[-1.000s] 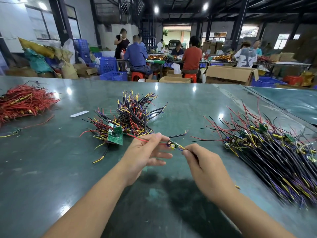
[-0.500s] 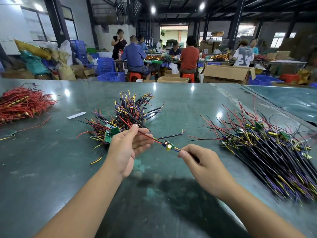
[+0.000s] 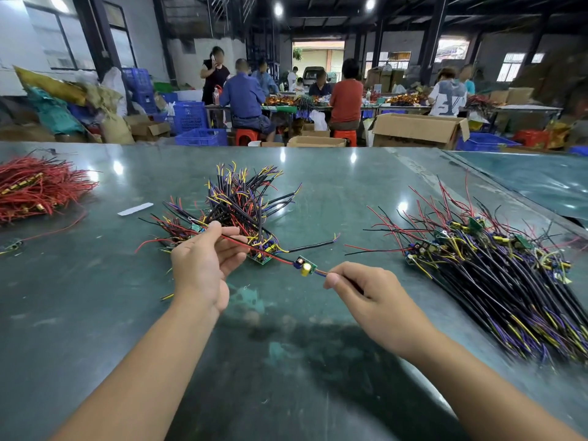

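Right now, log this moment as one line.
left hand: pinches thin red wire | right hand: pinches opposite lead | small green circuit board: hangs between hands, above glossy green table

Above the bench point(image 3: 95, 313), a small circuit board point(image 3: 304, 266) hung between the left hand point(image 3: 203, 268) and the right hand point(image 3: 375, 300), each holding one of its leads. Just behind the left hand lay a tangled pile of wired boards point(image 3: 235, 211). A laid-out bundle of wired boards point(image 3: 496, 268) stretched along the bench's right side, well apart from a heap of loose wires point(image 3: 35, 189) at far left. A flat strip point(image 3: 135, 209) lay between that heap and the pile. Beyond the bench, seated workers point(image 3: 345, 93) sat at another table, with a cardboard box point(image 3: 416, 130) to their right.
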Available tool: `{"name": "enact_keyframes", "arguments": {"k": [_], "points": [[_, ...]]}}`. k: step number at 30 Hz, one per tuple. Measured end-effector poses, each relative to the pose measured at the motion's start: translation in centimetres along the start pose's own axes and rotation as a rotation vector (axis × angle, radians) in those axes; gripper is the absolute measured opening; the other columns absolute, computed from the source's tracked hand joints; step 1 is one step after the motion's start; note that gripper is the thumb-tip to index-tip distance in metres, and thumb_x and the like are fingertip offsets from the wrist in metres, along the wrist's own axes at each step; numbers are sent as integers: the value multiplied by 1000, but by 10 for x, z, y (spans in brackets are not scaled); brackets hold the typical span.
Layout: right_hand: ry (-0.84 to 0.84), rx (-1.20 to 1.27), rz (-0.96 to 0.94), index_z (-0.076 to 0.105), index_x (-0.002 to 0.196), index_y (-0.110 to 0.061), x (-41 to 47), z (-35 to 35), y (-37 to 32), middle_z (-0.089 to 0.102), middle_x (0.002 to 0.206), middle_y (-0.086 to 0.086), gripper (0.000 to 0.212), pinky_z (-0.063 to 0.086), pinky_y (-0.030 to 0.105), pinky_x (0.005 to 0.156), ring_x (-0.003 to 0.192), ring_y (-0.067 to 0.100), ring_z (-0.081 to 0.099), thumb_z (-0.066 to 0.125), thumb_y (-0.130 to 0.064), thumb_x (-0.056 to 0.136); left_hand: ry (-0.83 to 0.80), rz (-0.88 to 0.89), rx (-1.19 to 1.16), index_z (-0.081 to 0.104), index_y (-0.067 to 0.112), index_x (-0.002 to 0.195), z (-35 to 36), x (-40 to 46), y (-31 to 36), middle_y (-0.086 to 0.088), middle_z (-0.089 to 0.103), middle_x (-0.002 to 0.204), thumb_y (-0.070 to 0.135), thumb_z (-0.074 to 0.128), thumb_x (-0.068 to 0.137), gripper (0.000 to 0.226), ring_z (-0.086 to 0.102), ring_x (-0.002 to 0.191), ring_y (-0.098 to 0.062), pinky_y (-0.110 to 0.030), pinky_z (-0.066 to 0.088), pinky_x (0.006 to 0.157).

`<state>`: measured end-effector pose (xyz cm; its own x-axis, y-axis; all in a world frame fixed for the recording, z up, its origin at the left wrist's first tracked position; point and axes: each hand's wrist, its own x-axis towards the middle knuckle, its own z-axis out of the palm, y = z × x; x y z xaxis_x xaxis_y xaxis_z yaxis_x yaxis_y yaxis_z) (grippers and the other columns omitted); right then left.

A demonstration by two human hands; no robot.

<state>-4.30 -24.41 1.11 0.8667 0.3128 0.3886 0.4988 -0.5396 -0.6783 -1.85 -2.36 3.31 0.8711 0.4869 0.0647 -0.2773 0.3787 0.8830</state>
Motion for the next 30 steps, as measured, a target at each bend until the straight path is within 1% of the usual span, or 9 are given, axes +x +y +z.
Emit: {"name": "enact_keyframes", "arguments": {"k": [6, 9, 12, 14, 17, 22, 24, 27, 30], "points": [[-24, -17, -11, 59, 81, -25, 2, 0, -1, 37, 48, -10, 21, 26, 20, 46, 46, 9, 30, 49, -32, 97, -30, -24, -64, 62, 6, 75, -2, 0, 2, 0, 67, 52, 20, 44, 98, 33, 62, 46, -6, -14, 48, 44], [14, -65, 6, 60, 83, -22, -3, -6, 6, 37, 49, -9, 22, 26, 21, 46, 48, 10, 30, 49, -33, 97, -154, -47, -67, 64, 7, 81, 1, -5, 2, -1, 69, 59, 24, 45, 98, 30, 64, 50, -7, -15, 50, 46], [196, -104, 55, 62, 78, -16, -1, -19, 12, 40, 49, -6, 23, 27, 24, 49, 49, 9, 32, 53, -29, 95, -364, -53, -117, 65, 18, 103, 6, -14, 0, -3, 73, 78, 36, 52, 88, 27, 66, 57, -11, -18, 53, 50], [366, -91, 97, 62, 77, -16, 5, -31, 15, 53, 51, -4, 20, 32, 23, 49, 46, 6, 40, 55, -25, 93, -434, -66, -117, 60, 27, 115, 7, -17, -1, -5, 73, 89, 42, 54, 82, 37, 67, 58, -13, -19, 54, 51], [588, -96, 213, 64, 74, -17, 12, -60, 28, 62, 57, -2, 25, 38, 26, 54, 49, 5, 48, 54, -27, 94, -443, -81, -113, 53, 31, 123, 6, -18, -1, -6, 73, 92, 44, 52, 81, 44, 67, 59, -14, -20, 55, 53], [874, -215, 416, 66, 68, -6, 9, -112, 65, 62, 62, 10, 40, 37, 34, 64, 65, 29, 55, 46, -28, 95, -418, -102, -114, 56, 30, 117, 4, -15, -2, -4, 73, 85, 36, 49, 90, 28, 65, 55, -12, -20, 55, 54], [838, -280, 487, 69, 77, -4, 4, -123, 78, 67, 73, 17, 37, 41, 37, 68, 72, 32, 58, 45, -25, 96, -420, -105, -104, 56, 29, 114, 4, -15, -3, -4, 72, 82, 34, 50, 89, 26, 65, 54, -13, -20, 55, 54], [636, -404, 540, 69, 105, -4, 0, -127, 87, 69, 104, 20, 24, 44, 36, 86, 99, 35, 61, 51, -13, 92, -413, -111, -88, 56, 29, 112, 4, -15, -4, -3, 72, 79, 27, 47, 93, 21, 64, 53, -12, -20, 55, 54], [536, -522, 555, 67, 114, -8, -2, -122, 88, 67, 110, 22, 27, 45, 40, 86, 101, 39, 59, 52, -9, 91, -382, -115, -83, 57, 29, 111, 2, -12, -5, -1, 72, 77, 23, 45, 96, 20, 64, 53, -12, -20, 54, 53]]}}
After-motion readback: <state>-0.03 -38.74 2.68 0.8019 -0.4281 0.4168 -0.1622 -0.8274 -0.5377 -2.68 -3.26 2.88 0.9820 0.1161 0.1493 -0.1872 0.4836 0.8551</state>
